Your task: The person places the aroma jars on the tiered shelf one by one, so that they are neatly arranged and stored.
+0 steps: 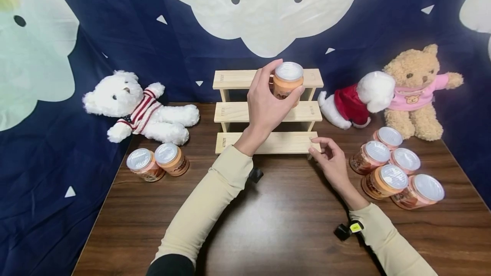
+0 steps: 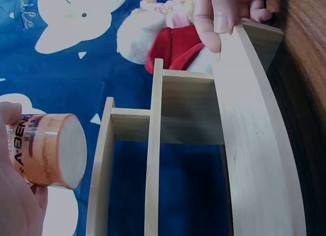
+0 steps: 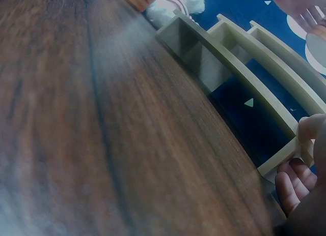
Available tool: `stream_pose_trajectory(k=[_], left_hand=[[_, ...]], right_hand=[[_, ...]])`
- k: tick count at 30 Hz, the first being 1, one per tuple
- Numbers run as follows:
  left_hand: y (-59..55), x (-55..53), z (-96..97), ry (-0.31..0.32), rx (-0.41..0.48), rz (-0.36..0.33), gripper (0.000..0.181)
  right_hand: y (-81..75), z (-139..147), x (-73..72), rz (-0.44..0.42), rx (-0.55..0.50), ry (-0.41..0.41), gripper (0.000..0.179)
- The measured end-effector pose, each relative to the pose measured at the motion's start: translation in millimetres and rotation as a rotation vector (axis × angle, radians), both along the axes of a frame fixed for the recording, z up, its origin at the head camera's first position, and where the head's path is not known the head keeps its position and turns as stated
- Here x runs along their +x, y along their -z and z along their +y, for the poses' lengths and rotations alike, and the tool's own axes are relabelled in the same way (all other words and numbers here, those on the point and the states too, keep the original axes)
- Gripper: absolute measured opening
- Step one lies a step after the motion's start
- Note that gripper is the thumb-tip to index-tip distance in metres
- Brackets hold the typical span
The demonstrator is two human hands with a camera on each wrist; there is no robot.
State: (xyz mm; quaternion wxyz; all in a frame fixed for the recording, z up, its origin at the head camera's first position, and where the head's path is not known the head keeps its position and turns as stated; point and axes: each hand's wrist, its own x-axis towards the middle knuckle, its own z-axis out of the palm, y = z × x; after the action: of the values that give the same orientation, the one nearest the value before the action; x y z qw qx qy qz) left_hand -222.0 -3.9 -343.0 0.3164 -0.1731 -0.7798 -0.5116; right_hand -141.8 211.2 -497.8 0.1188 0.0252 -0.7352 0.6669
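Note:
My left hand (image 1: pixel 270 97) grips an orange jar (image 1: pixel 287 85) with a silvery lid around its sides. It holds the jar upright in front of the top tier of a three-tier wooden shelf (image 1: pixel 284 143). In the left wrist view the jar (image 2: pixel 48 149) shows dark lettering and is apart from the boards. My right hand (image 1: pixel 330 161) pinches the right end of the lowest tier. In the right wrist view its thumb lies on the board (image 3: pixel 254 93) and its other fingers (image 3: pixel 293 182) curl by the end support.
Two orange jars (image 1: pixel 171 159) stand at the left, below a white bear in a striped shirt (image 1: pixel 140 107). Several jars (image 1: pixel 385 180) cluster at the right. Behind them sit a white plush in red (image 1: pixel 350 101) and a tan bear (image 1: pixel 414 93). A navy cloth (image 1: pixel 184 54) hangs behind the brown table (image 1: pixel 268 225).

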Motion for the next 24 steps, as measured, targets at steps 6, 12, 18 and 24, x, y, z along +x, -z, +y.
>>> stream_pose_trajectory(k=[6, 12, 18, 24], left_hand=[[-0.4, -8.1, 2.3, -0.018, 0.004, -0.014, 0.073], [-1.5, -12.1, 1.7, -0.019, 0.004, -0.007, 0.073], [-5.3, -19.2, 5.7, -0.024, 0.001, 0.002, 0.073], [-3.6, -25.4, 8.7, -0.033, 0.002, -0.003, 0.073]], right_hand=[[0.8, -1, 0.0, -0.01, 0.0, -0.007, 0.028], [3.0, -2, 0.6, -0.014, 0.001, -0.008, 0.028], [1.4, 0, 0.2, -0.002, -0.003, -0.003, 0.028], [1.6, 1, -0.9, -0.006, 0.0, -0.005, 0.029]])
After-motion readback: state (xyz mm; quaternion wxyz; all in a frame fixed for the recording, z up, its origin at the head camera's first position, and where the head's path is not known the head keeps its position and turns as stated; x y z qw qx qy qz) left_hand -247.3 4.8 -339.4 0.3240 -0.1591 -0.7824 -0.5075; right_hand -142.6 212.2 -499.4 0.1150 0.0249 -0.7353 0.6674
